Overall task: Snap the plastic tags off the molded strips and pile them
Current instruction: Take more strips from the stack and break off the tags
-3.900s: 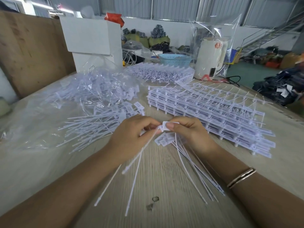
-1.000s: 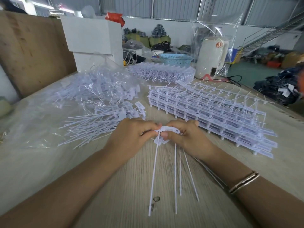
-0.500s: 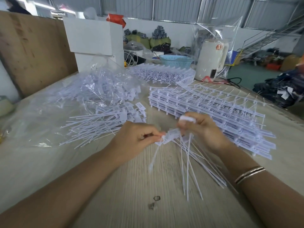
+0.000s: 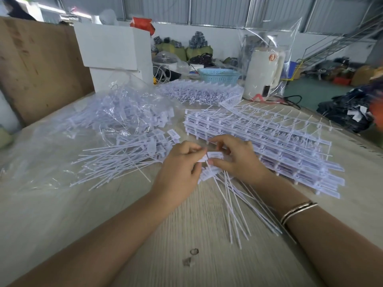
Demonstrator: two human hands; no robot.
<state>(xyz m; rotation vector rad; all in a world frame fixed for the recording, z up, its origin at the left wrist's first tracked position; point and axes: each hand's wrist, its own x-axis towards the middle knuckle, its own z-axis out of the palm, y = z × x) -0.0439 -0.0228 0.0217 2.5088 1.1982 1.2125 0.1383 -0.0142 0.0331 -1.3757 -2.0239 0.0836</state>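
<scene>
Both hands meet mid-table: left hand (image 4: 179,170) and right hand (image 4: 236,160) pinch one white tag (image 4: 214,155); the bunch of tags (image 4: 232,195) below blurs, uncountable, stacked strips (image 4: 269,139) just right.

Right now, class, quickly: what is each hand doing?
Left hand: fingers pinch the head of a white tag.
Right hand: fingers pinch the tag piece beside it, with a bunch of tags fanning out below.

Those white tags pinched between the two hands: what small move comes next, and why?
Probably a small twist apart. The left hand and right hand pinch adjoining tags of one bunch, tails fanned on the table, beside the pile.
</scene>
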